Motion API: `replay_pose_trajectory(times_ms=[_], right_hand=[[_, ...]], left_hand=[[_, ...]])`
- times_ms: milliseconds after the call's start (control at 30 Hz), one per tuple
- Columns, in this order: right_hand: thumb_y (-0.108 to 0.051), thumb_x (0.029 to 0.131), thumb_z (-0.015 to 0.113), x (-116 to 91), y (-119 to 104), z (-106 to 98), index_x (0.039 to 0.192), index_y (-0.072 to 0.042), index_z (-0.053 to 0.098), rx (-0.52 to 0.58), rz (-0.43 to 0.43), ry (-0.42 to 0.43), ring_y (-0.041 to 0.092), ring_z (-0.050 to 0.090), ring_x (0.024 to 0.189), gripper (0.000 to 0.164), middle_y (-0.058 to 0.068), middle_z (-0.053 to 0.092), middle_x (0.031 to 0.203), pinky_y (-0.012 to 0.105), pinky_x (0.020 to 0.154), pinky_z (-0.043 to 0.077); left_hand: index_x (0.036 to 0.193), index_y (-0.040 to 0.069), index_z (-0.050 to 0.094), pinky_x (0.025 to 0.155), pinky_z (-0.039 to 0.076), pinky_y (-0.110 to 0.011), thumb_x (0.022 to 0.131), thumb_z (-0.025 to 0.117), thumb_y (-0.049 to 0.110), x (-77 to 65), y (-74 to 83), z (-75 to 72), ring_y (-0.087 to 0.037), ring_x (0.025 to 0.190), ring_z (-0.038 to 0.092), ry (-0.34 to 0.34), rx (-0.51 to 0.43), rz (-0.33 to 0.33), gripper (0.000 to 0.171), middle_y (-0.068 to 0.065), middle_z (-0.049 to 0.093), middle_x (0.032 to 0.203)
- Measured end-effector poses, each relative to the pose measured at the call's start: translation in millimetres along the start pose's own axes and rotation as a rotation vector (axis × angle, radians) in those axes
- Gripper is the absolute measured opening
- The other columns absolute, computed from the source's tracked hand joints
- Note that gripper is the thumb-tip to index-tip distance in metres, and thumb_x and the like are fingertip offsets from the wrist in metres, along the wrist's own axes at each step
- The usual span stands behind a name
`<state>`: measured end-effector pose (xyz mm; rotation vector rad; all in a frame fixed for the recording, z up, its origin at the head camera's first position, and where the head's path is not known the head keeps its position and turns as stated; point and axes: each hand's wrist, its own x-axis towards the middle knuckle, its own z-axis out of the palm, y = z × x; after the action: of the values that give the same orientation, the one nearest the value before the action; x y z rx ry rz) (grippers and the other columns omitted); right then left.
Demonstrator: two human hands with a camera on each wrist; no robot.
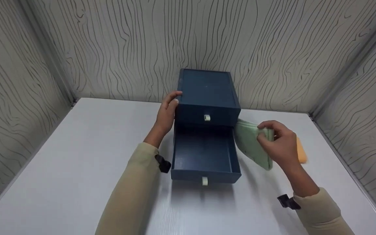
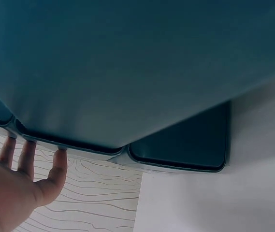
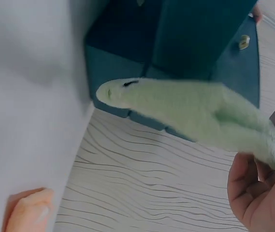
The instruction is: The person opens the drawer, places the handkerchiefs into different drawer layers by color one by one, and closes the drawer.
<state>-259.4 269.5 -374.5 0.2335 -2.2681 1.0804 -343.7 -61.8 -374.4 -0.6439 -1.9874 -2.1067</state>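
A dark blue drawer cabinet stands against the back wall. Its top drawer, with a white knob, is pushed in, while a lower drawer is pulled out and shows its bare blue floor. My left hand rests on the cabinet's left side; in the left wrist view its fingertips touch the side wall. From my right hand hangs a folded light green cloth, pinched at one edge between thumb and fingers. The cloth is just right of the pulled-out drawer, not over it.
An orange, soft-looking piece lies on the white table behind my right hand, partly hidden by it. Wood-grain-patterned panels enclose the table at the back and on both sides.
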Motion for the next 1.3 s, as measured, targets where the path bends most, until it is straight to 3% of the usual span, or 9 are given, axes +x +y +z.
replay_pose_trajectory(times_ms=[233, 567, 700, 933, 1100, 1300], right_hand=[[0.011, 0.074, 0.061, -3.7, -21.0, -9.5, 0.089, -0.005, 0.071, 0.063, -0.073, 0.089, 0.004, 0.054, 0.063, 0.024, -0.002, 0.066, 0.083, 0.013, 0.055, 0.043], [0.018, 0.068, 0.059, -13.2, -45.7, -5.8, 0.084, 0.002, 0.068, 0.115, -0.233, 0.147, 0.001, 0.050, 0.065, 0.024, 0.006, 0.062, 0.078, 0.010, 0.056, 0.040], [0.019, 0.067, 0.059, -14.0, -53.9, -6.3, 0.083, 0.002, 0.069, 0.130, -0.315, 0.161, 0.003, 0.052, 0.071, 0.025, 0.009, 0.062, 0.078, 0.010, 0.063, 0.043], [0.015, 0.066, 0.058, -7.3, -64.0, -5.9, 0.082, 0.006, 0.067, 0.171, -0.434, 0.232, 0.005, 0.053, 0.075, 0.020, 0.017, 0.061, 0.078, 0.010, 0.068, 0.044], [0.015, 0.068, 0.056, -3.4, -76.0, -3.4, 0.079, 0.009, 0.064, 0.237, -0.455, 0.307, 0.004, 0.053, 0.075, 0.015, 0.018, 0.059, 0.077, 0.009, 0.065, 0.043], [0.013, 0.068, 0.058, -2.1, -83.7, 4.9, 0.079, 0.006, 0.065, 0.264, -0.506, 0.273, 0.006, 0.054, 0.075, 0.015, 0.016, 0.060, 0.077, 0.010, 0.068, 0.045]], left_hand=[[0.137, -0.002, 0.044, 0.054, 0.032, -0.024, 0.103, 0.032, 0.012, 0.8, 0.4, 0.1, -0.007, 0.051, 0.030, -0.008, -0.010, -0.011, 0.039, 0.008, 0.036, 0.061], [0.137, -0.001, 0.044, 0.054, 0.032, -0.024, 0.103, 0.032, 0.014, -0.6, 1.4, -0.8, -0.008, 0.051, 0.029, -0.007, 0.005, -0.016, 0.039, 0.007, 0.035, 0.061], [0.138, 0.001, 0.044, 0.054, 0.031, -0.024, 0.103, 0.032, 0.015, -1.1, 1.8, -1.2, -0.007, 0.051, 0.028, 0.004, 0.035, -0.019, 0.040, 0.007, 0.035, 0.061], [0.140, 0.008, 0.045, 0.052, 0.030, -0.025, 0.104, 0.032, 0.019, 8.7, -25.0, -4.9, -0.008, 0.050, 0.027, 0.031, 0.042, -0.027, 0.039, 0.006, 0.035, 0.061], [0.136, 0.011, 0.049, 0.052, 0.031, -0.025, 0.103, 0.034, 0.021, 8.8, -27.5, -4.3, -0.009, 0.051, 0.028, 0.046, 0.047, -0.006, 0.037, 0.006, 0.035, 0.063], [0.137, 0.011, 0.049, 0.053, 0.032, -0.025, 0.103, 0.034, 0.021, 7.4, -26.1, -5.6, -0.009, 0.052, 0.029, 0.053, 0.021, -0.024, 0.038, 0.004, 0.035, 0.064]])
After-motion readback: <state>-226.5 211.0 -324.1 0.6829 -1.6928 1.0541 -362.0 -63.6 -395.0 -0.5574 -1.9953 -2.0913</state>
